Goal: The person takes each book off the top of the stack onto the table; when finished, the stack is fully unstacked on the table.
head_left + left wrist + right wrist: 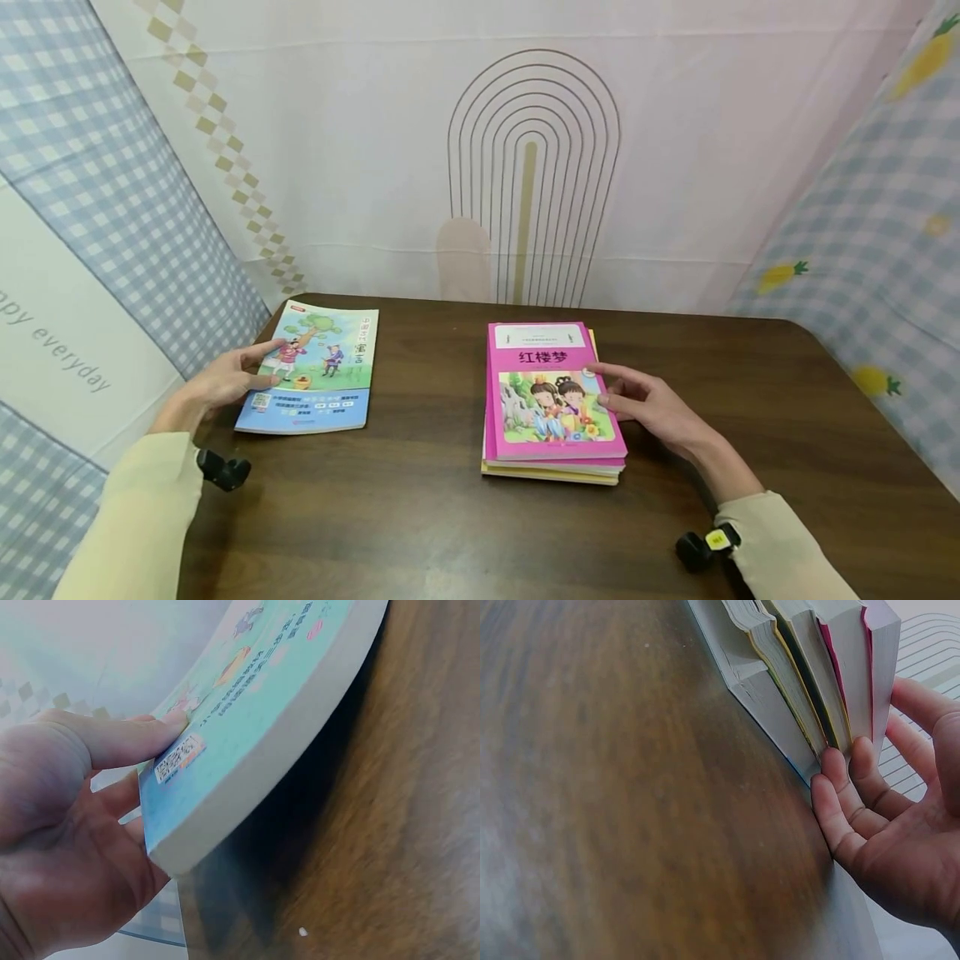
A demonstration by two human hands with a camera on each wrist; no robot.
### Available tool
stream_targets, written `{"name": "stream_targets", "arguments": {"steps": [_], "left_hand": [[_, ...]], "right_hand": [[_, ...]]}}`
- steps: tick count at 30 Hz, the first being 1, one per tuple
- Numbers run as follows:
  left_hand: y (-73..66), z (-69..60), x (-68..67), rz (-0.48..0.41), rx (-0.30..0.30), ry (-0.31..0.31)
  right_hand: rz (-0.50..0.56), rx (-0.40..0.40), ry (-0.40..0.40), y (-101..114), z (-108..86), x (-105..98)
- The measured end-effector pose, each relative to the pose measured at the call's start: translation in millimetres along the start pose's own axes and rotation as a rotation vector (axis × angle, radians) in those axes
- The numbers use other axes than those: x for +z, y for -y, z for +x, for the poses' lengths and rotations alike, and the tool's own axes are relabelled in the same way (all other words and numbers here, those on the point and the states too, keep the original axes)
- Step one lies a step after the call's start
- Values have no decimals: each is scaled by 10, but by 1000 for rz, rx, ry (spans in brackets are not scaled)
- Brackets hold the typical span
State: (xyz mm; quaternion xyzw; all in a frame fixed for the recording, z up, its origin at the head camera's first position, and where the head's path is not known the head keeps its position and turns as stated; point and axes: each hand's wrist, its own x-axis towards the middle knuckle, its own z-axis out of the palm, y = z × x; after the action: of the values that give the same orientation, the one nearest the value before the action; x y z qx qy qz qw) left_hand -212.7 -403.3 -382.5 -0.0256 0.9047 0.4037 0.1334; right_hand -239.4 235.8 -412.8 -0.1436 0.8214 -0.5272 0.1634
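Observation:
At the table's left side lies a blue-and-green picture book, its near edge lifted off the wood in the left wrist view. My left hand pinches its left edge, thumb on the cover and other fingers underneath. Right of the middle sits a stack of books topped by a pink book with two cartoon figures. Against the stack's right side rests my right hand. Several of its fingertips touch the page edges, while two fingers reach toward the top cover.
Both books lie on a dark brown wooden table. A white curtain with an arch pattern hangs behind it, and checked cloth hangs at the sides. Small black cameras sit on both wrists.

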Motion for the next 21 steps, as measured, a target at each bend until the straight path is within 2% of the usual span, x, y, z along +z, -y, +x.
{"name": "stream_targets", "arguments": {"steps": [2, 12, 21], "left_hand": [[13, 12, -34, 22, 5, 2], [58, 78, -134, -31, -18, 38], [137, 76, -163, -44, -99, 33]], "right_hand": [[5, -3, 0, -5, 5, 8], [23, -1, -5, -28, -10, 22], [24, -3, 5, -59, -6, 40]]}}
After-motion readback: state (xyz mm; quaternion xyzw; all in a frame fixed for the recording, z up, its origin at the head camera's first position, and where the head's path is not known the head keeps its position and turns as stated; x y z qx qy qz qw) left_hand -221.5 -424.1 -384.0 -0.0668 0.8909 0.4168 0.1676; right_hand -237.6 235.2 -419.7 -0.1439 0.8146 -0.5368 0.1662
